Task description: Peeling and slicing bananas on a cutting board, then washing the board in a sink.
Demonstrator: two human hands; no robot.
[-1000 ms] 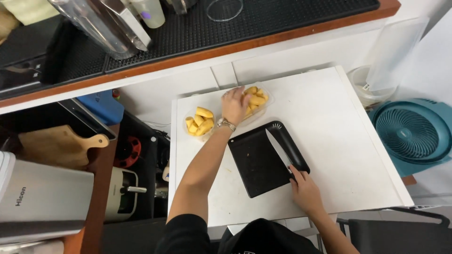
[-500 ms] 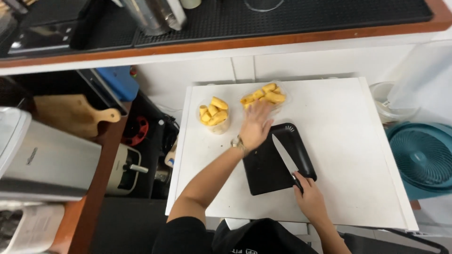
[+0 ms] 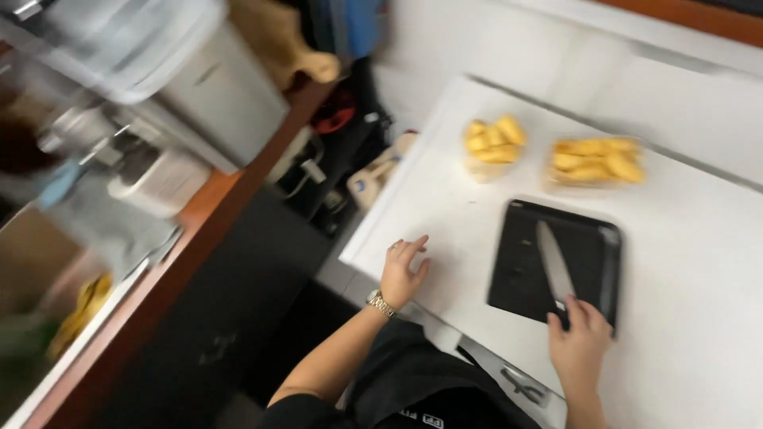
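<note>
My left hand [image 3: 403,271] rests flat on the white table [image 3: 699,262] near its left front edge, fingers apart and holding nothing. My right hand [image 3: 579,342] sits at the near edge of a black cutting board [image 3: 524,262], on the handle of a knife [image 3: 552,260] whose blade lies flat on the board. Beyond the board stand two clear containers of yellow fruit pieces, a small one [image 3: 494,140] at the left and a wider one [image 3: 596,160] at the right.
A brown-edged counter [image 3: 199,230] runs along the left with blurred appliances and a white bin [image 3: 207,87]. A wooden board [image 3: 278,36] leans at the top. Dark clutter fills the gap [image 3: 334,159] between counter and table.
My left hand has drawn back from the fruit containers to the table's near left edge. The view has swung left and tilted. My right hand stays on the knife.
</note>
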